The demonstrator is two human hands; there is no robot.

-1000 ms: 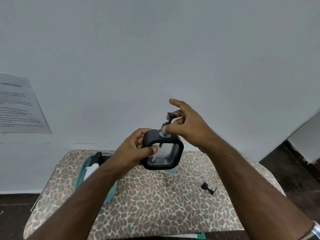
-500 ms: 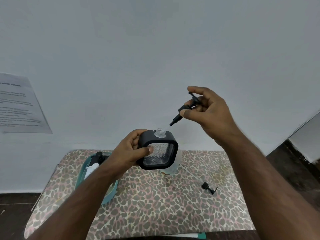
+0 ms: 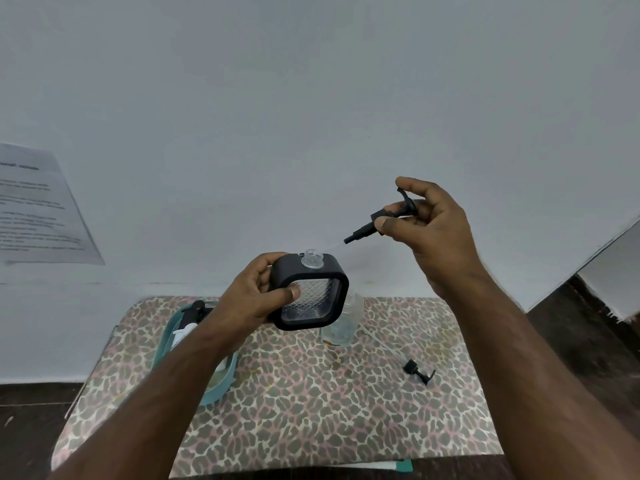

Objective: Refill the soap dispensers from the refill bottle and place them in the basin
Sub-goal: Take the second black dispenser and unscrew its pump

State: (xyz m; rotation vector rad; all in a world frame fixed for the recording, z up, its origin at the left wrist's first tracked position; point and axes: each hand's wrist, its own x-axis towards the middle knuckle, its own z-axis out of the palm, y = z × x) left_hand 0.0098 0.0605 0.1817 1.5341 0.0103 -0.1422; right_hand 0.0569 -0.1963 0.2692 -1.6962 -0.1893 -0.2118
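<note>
Presently: left hand (image 3: 249,299) grips dispenser (image 3: 310,292); right hand (image 3: 429,220) pinches pump (image 3: 377,220); behind, clear bottle (image 3: 343,323), basin (image 3: 221,382), spare pump (image 3: 419,371) on table (image 3: 311,410).

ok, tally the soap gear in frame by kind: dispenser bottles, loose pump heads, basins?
Dispenser bottles: 2, the black-framed dispenser in the left hand, the clear bottle on the table.
Loose pump heads: 2, one in the right hand, one on the table.
Basins: 1, teal.
Total: 5.

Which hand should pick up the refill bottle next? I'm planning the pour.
Probably the right hand: setting down its pump frees it, while the left hand steadies the open dispenser.
</note>
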